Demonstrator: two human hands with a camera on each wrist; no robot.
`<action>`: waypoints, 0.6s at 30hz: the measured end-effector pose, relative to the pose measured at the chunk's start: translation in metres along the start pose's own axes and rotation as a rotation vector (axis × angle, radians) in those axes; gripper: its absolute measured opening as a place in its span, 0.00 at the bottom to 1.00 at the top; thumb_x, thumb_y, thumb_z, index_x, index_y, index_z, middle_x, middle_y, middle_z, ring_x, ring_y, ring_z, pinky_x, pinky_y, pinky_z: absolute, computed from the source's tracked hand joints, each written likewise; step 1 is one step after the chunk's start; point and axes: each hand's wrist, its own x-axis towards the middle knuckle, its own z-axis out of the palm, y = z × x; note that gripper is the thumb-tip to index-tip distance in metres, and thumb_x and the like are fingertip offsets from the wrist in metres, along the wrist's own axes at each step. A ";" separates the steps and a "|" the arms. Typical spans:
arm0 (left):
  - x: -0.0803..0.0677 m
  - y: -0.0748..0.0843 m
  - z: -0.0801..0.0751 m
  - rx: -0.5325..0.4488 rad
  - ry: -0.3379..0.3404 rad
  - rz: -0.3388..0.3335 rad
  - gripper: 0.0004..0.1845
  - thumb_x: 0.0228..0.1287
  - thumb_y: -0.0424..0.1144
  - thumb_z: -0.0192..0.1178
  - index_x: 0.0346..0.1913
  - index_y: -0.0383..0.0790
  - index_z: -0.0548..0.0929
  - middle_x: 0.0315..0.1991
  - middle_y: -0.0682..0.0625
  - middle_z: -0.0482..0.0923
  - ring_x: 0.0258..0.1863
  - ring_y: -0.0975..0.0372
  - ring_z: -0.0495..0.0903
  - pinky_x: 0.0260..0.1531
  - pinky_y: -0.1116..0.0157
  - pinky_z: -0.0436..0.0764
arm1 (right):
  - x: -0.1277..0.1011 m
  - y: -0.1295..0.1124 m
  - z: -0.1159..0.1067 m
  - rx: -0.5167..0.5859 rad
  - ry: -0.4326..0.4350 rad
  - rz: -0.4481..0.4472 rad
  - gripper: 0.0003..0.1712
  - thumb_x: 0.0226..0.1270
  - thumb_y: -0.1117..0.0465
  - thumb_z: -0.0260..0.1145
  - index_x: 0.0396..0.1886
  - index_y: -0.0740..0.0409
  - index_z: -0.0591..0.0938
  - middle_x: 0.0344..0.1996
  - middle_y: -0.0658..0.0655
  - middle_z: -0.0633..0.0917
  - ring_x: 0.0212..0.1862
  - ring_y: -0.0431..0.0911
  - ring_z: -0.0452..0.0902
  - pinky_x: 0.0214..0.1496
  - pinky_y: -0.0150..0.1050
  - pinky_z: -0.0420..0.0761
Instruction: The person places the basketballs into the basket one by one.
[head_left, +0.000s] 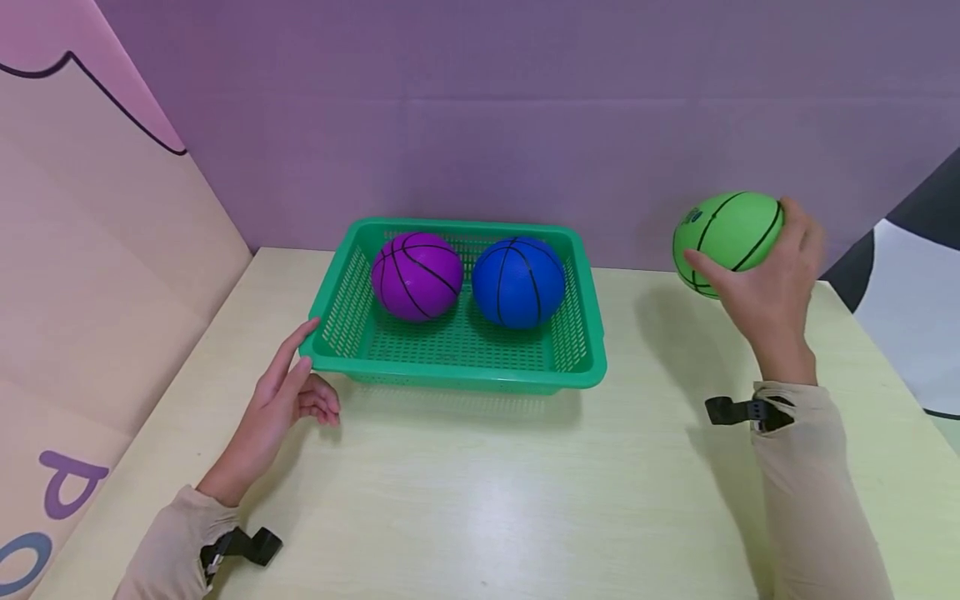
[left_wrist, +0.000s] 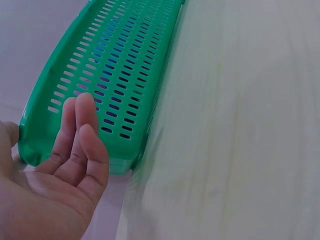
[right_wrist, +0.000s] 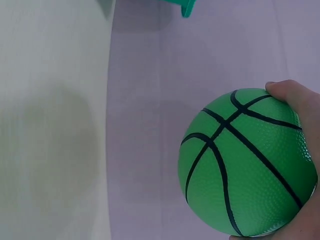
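Note:
A green ball with black lines [head_left: 729,237] is up off the table at the right, and my right hand [head_left: 780,283] grips it between thumb and fingers. The right wrist view shows that ball [right_wrist: 245,165] from close by. At the left front corner of a green plastic basket [head_left: 465,373], my left hand [head_left: 281,396] touches the rim with its straight index finger and its thumb. Its other fingers [left_wrist: 75,140] hang loosely bent beside the slotted basket wall. Inside the basket, a purple ball [head_left: 417,277] sits left of a blue ball [head_left: 518,282].
The basket stands on a pale wooden table [head_left: 465,492], near its back edge. A purple backdrop [head_left: 525,125] rises behind, and a pale panel [head_left: 97,233] with printed shapes borders the left. At the right edge is a black and white printed surface [head_left: 911,292].

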 end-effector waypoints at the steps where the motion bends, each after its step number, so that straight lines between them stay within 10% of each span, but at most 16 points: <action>1: 0.000 0.000 0.000 0.001 0.001 0.000 0.27 0.84 0.43 0.36 0.80 0.52 0.48 0.29 0.37 0.81 0.25 0.50 0.84 0.27 0.62 0.83 | -0.001 -0.003 0.000 0.003 0.001 -0.009 0.59 0.48 0.42 0.79 0.77 0.39 0.56 0.71 0.56 0.60 0.72 0.48 0.56 0.69 0.57 0.66; 18: -0.001 0.001 0.000 0.024 0.011 -0.016 0.28 0.83 0.44 0.37 0.81 0.54 0.48 0.29 0.38 0.82 0.26 0.50 0.85 0.28 0.62 0.84 | -0.012 -0.042 -0.001 0.055 0.034 -0.194 0.58 0.43 0.48 0.82 0.74 0.36 0.61 0.68 0.51 0.66 0.69 0.44 0.60 0.67 0.53 0.69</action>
